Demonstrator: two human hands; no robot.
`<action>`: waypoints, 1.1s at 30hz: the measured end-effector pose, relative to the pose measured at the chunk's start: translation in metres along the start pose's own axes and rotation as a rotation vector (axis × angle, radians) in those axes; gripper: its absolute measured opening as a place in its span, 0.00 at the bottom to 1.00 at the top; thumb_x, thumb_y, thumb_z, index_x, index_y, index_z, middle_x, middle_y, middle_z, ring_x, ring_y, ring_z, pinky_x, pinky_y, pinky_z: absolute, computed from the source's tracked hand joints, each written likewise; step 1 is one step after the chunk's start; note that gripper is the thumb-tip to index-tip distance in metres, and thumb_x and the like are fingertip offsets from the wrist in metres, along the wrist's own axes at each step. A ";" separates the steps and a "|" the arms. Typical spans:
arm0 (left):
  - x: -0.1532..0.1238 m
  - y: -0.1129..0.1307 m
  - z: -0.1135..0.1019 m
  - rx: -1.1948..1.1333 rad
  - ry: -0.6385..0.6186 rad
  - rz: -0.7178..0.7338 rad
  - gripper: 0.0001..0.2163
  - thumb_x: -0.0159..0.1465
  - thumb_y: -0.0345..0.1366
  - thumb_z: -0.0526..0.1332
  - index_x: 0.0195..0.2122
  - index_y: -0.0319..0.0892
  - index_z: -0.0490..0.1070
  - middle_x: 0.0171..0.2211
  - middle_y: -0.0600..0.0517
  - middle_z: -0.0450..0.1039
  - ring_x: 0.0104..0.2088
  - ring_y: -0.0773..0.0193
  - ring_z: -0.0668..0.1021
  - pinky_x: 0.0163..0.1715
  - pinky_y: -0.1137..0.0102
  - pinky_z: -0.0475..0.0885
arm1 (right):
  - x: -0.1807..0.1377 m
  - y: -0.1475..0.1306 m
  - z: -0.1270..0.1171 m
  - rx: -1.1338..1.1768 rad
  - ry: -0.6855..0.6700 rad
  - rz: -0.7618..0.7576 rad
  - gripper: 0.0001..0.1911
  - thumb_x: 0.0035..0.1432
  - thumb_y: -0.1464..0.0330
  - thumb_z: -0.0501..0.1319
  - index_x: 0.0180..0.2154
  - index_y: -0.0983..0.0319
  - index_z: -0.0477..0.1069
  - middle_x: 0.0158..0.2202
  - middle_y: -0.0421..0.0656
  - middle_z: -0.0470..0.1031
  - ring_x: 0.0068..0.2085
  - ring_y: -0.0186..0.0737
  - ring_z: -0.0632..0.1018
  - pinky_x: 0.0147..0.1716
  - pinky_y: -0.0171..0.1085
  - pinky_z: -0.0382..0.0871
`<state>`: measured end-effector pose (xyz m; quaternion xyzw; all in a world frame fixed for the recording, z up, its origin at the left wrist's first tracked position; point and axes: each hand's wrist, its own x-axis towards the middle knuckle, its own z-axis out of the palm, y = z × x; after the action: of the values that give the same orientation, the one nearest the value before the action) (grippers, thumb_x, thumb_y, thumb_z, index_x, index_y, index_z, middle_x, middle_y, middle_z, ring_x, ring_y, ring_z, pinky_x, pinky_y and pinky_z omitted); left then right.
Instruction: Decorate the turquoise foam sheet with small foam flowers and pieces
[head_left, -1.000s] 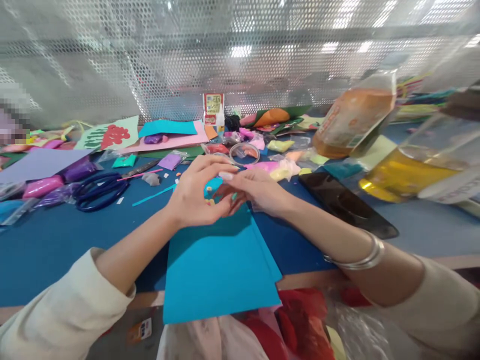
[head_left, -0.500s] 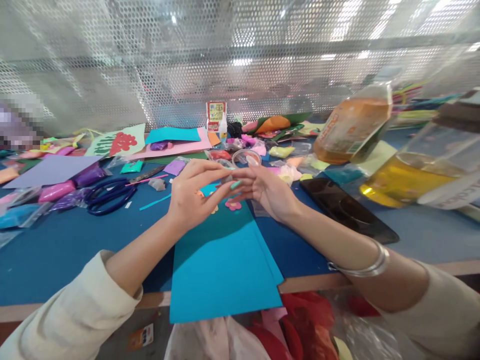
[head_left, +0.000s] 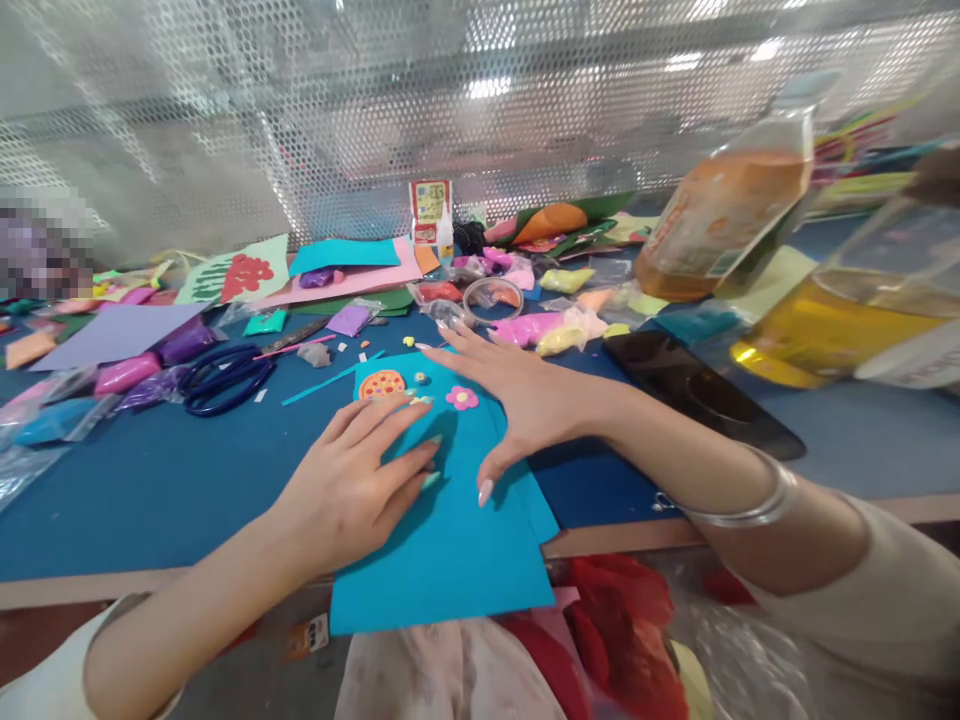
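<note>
My left hand rests over the left part of a bright blue sheet of card, its fingers loosely bent and apart. A turquoise spot shows at its thumb tip; whether nail or clay, I cannot tell. Spread wide, my right hand reaches over the sheet's far right side and holds nothing. Between the hands, a pink flower with a yellow centre lies on the card. An orange pizza-like disc with coloured dots sits by the left fingertips. A tiny round piece is beside it; another small shape is partly hidden by my left fingers.
Blue-handled scissors lie to the left among bags of coloured clay. A black phone, a bottle of orange drink and a container of yellow liquid stand or lie to the right. Perforated metal rises behind.
My hands were together with fingertips meeting above the card; now they are apart. The left came down nearer me, and the right spread its fingers, uncovering the flower and disc.
</note>
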<state>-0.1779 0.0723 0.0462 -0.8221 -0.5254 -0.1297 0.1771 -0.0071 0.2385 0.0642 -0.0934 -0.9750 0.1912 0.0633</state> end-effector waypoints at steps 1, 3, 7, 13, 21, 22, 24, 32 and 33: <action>-0.002 0.002 -0.003 -0.013 -0.024 0.004 0.12 0.64 0.35 0.54 0.45 0.42 0.72 0.55 0.45 0.65 0.56 0.50 0.66 0.51 0.54 0.63 | 0.000 0.001 0.001 -0.025 -0.045 0.018 0.68 0.28 0.42 0.65 0.65 0.58 0.35 0.67 0.51 0.27 0.64 0.61 0.34 0.58 0.62 0.32; -0.007 0.007 -0.009 -0.034 -0.045 0.013 0.13 0.63 0.36 0.53 0.46 0.42 0.72 0.56 0.45 0.64 0.57 0.50 0.64 0.53 0.54 0.61 | 0.000 0.002 0.004 -0.060 -0.098 0.051 0.70 0.28 0.40 0.64 0.65 0.57 0.31 0.66 0.50 0.24 0.64 0.63 0.31 0.56 0.64 0.30; -0.021 0.018 -0.019 -0.057 -0.028 0.025 0.13 0.63 0.35 0.54 0.46 0.42 0.71 0.53 0.47 0.68 0.55 0.52 0.67 0.55 0.55 0.57 | 0.002 0.000 0.005 -0.104 -0.103 0.088 0.71 0.26 0.40 0.64 0.64 0.56 0.27 0.66 0.49 0.21 0.63 0.63 0.28 0.56 0.64 0.27; -0.020 0.016 -0.011 0.031 -0.193 0.010 0.20 0.64 0.40 0.51 0.58 0.45 0.60 0.59 0.45 0.60 0.58 0.50 0.63 0.54 0.51 0.58 | 0.001 0.004 0.001 -0.133 -0.103 0.166 0.67 0.29 0.40 0.64 0.64 0.52 0.31 0.66 0.49 0.22 0.63 0.67 0.29 0.54 0.67 0.26; 0.019 -0.013 -0.008 0.050 -0.292 0.092 0.17 0.66 0.39 0.48 0.53 0.44 0.65 0.56 0.47 0.64 0.56 0.52 0.66 0.50 0.54 0.67 | 0.000 0.017 -0.002 -0.164 -0.045 0.236 0.63 0.27 0.38 0.62 0.64 0.52 0.45 0.67 0.42 0.29 0.63 0.72 0.37 0.56 0.65 0.32; 0.017 -0.013 -0.010 0.052 -0.288 0.123 0.17 0.67 0.38 0.47 0.53 0.43 0.66 0.56 0.47 0.64 0.57 0.52 0.66 0.50 0.55 0.67 | 0.000 0.018 -0.001 -0.173 -0.045 0.253 0.64 0.27 0.38 0.62 0.64 0.54 0.44 0.67 0.43 0.29 0.63 0.72 0.36 0.56 0.66 0.32; 0.010 -0.010 -0.014 0.064 -0.268 0.166 0.17 0.66 0.38 0.48 0.53 0.41 0.66 0.56 0.48 0.64 0.57 0.53 0.65 0.51 0.56 0.67 | 0.002 0.019 0.000 -0.192 -0.054 0.283 0.65 0.27 0.38 0.62 0.64 0.57 0.44 0.67 0.46 0.30 0.62 0.73 0.34 0.56 0.66 0.28; -0.024 0.008 -0.013 0.082 -0.153 0.158 0.20 0.64 0.39 0.53 0.57 0.41 0.62 0.56 0.50 0.64 0.54 0.55 0.70 0.51 0.60 0.68 | 0.002 0.022 -0.001 -0.179 -0.097 0.300 0.63 0.28 0.37 0.61 0.64 0.56 0.46 0.67 0.48 0.28 0.62 0.71 0.30 0.53 0.69 0.24; -0.023 0.009 -0.013 0.082 -0.175 0.143 0.21 0.64 0.41 0.53 0.58 0.41 0.59 0.57 0.49 0.62 0.54 0.55 0.69 0.51 0.61 0.69 | 0.002 0.022 -0.001 -0.180 -0.100 0.302 0.64 0.28 0.38 0.61 0.64 0.57 0.45 0.66 0.49 0.28 0.62 0.71 0.30 0.53 0.69 0.24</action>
<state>-0.1795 0.0445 0.0470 -0.8577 -0.4837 -0.0230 0.1728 -0.0054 0.2591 0.0567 -0.2344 -0.9651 0.1149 -0.0231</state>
